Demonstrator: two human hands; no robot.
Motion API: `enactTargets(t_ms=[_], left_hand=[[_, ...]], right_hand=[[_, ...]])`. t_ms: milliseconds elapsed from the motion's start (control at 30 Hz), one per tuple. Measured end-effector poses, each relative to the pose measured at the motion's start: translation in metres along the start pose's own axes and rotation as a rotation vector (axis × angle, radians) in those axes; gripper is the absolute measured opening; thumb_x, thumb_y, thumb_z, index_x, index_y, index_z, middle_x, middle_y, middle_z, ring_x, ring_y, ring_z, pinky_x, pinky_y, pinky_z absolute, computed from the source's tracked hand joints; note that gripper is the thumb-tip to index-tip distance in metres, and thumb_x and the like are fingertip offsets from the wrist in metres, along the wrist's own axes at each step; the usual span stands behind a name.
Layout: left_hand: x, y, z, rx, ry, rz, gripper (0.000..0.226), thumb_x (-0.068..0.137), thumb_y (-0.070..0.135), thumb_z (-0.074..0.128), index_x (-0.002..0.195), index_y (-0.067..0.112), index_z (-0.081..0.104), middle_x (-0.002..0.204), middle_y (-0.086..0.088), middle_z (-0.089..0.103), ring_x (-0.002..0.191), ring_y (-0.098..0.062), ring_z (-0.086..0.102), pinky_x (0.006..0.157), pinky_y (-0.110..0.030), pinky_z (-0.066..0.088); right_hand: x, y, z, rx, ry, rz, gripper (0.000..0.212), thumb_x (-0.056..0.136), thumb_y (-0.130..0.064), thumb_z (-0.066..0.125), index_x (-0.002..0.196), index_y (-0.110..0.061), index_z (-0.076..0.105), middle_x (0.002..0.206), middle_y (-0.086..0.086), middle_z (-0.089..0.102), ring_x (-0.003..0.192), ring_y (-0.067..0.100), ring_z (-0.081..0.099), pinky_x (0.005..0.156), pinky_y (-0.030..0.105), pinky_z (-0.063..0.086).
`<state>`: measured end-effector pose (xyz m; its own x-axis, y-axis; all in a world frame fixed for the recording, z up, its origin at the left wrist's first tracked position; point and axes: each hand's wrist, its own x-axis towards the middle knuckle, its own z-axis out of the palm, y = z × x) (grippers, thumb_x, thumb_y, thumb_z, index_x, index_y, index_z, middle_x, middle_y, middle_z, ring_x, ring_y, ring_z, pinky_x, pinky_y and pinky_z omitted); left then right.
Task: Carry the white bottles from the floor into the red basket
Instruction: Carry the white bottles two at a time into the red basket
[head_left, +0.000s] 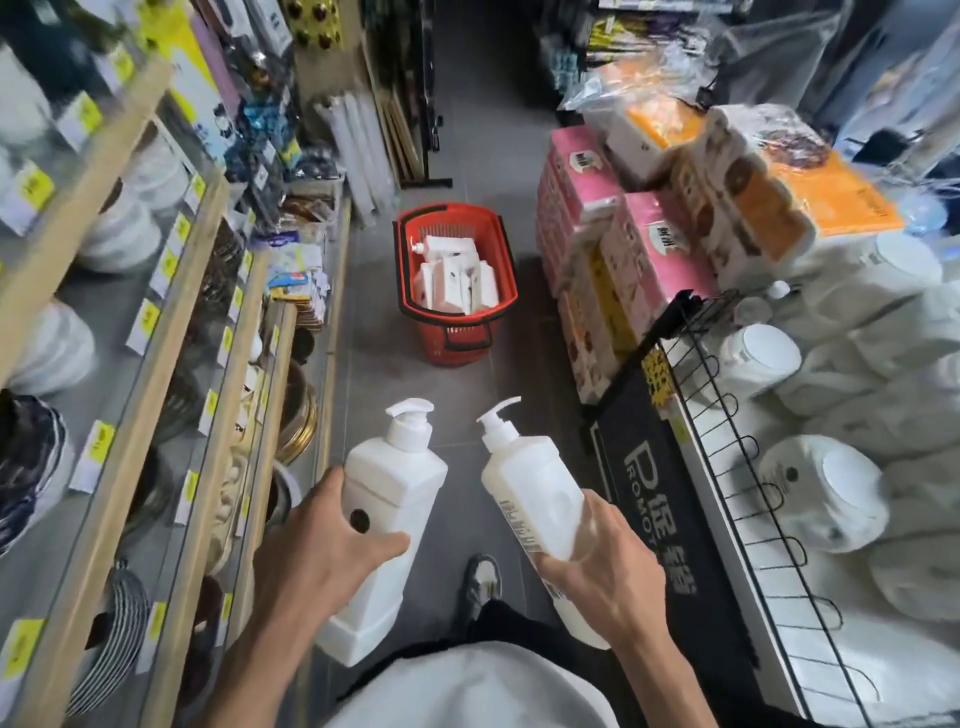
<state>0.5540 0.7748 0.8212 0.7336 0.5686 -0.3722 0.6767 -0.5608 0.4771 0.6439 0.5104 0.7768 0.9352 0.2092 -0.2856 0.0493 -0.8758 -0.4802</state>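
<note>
White bottles (457, 278) lie packed inside the red basket (457, 343), which stands on the grey floor (363, 364) in the middle of a narrow shop aisle, well ahead of the person. 2 more pump bottles are held in the air nearer the camera, pump heads pointing toward the basket.

Head view, surroundings: on the left, wood-edged shelves (171, 322) carry bowls and dishes with yellow price tags. On the right, pink tissue packs (654, 244) are stacked just beside the basket. Nearer stands a black wire rack (727, 415) full of white jugs (826, 493), with a black sign (654, 467) on its end. Only bare floor lies between the hands and the basket. 1 shoe (483, 582) shows below the held bottles.

The left hand (322, 540) has its grip closed round the body of the left bottle (400, 483), thumb across the front. The right hand (597, 571) has its grip closed round the lower body of the right bottle (535, 493). The 2 bottle tops lean toward each other.
</note>
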Motion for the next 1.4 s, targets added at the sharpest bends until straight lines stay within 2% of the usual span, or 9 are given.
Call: enactTargets(t_ms=[133,367,600,733,1033,1167,1400], left_hand=[[0.04,0.017,-0.007,-0.034,0.019,-0.04,0.072,0.047,0.066,0.07,0.108,0.039,0.043,0.091,0.015,0.063,0.076,-0.015,0.062,0.073,-0.038,0.055],[0.092,0.052,-0.016,-0.019,0.047,-0.096,0.08,0.046,0.066,0.067,0.118,0.041,0.042,0.093,0.015,0.063,0.078,-0.018,0.063,0.074,-0.038,0.055],[0.14,0.071,-0.022,-0.111,0.068,-0.157,0.068,0.045,0.062,0.073,0.101,0.037,0.044,0.08,0.013,0.064,0.07,-0.017,0.064,0.068,-0.038,0.056],[0.166,0.079,-0.032,-0.08,0.066,-0.143,0.063,0.053,0.057,0.079,0.102,0.034,0.045,0.081,0.013,0.064,0.069,-0.014,0.063,0.066,-0.035,0.054],[0.244,0.083,-0.062,-0.067,0.038,-0.082,0.066,0.047,0.065,0.072,0.1,0.035,0.044,0.08,0.014,0.063,0.071,-0.012,0.062,0.067,-0.035,0.054],[0.282,0.08,-0.079,-0.102,0.027,-0.087,0.071,0.042,0.066,0.07,0.101,0.037,0.043,0.08,0.016,0.064,0.072,-0.013,0.063,0.072,-0.035,0.054],[0.342,0.076,-0.109,-0.015,-0.014,-0.02,0.063,0.05,0.062,0.074,0.096,0.034,0.04,0.082,0.018,0.06,0.073,-0.012,0.061,0.068,-0.03,0.049]], right_hand=[[0.05,-0.016,-0.006,-0.003,-0.029,-0.029,0.072,0.059,-0.064,0.067,0.121,-0.04,0.041,0.108,-0.018,0.055,0.092,0.012,0.062,0.075,0.037,0.057],[0.133,-0.033,-0.023,0.011,-0.059,-0.077,0.067,0.054,-0.07,0.06,0.11,-0.042,0.036,0.102,-0.017,0.053,0.091,0.013,0.063,0.073,0.04,0.058],[0.202,-0.047,-0.034,-0.005,-0.049,-0.09,0.064,0.06,-0.062,0.071,0.111,-0.04,0.04,0.102,-0.017,0.055,0.09,0.015,0.063,0.072,0.041,0.058],[0.227,-0.058,-0.034,0.01,-0.051,-0.068,0.069,0.06,-0.06,0.073,0.117,-0.04,0.039,0.103,-0.018,0.051,0.094,0.015,0.063,0.074,0.04,0.058],[0.269,-0.105,-0.023,-0.021,-0.072,-0.029,0.074,0.058,-0.065,0.068,0.121,-0.042,0.038,0.112,-0.018,0.055,0.097,0.012,0.063,0.075,0.037,0.058],[0.292,-0.137,-0.017,-0.012,-0.056,-0.015,0.074,0.055,-0.065,0.069,0.116,-0.045,0.034,0.107,-0.017,0.055,0.095,0.014,0.065,0.073,0.04,0.06],[0.328,-0.179,-0.013,0.054,0.013,0.057,0.072,0.057,-0.059,0.073,0.118,-0.045,0.038,0.105,-0.021,0.052,0.097,0.015,0.064,0.077,0.042,0.059]])
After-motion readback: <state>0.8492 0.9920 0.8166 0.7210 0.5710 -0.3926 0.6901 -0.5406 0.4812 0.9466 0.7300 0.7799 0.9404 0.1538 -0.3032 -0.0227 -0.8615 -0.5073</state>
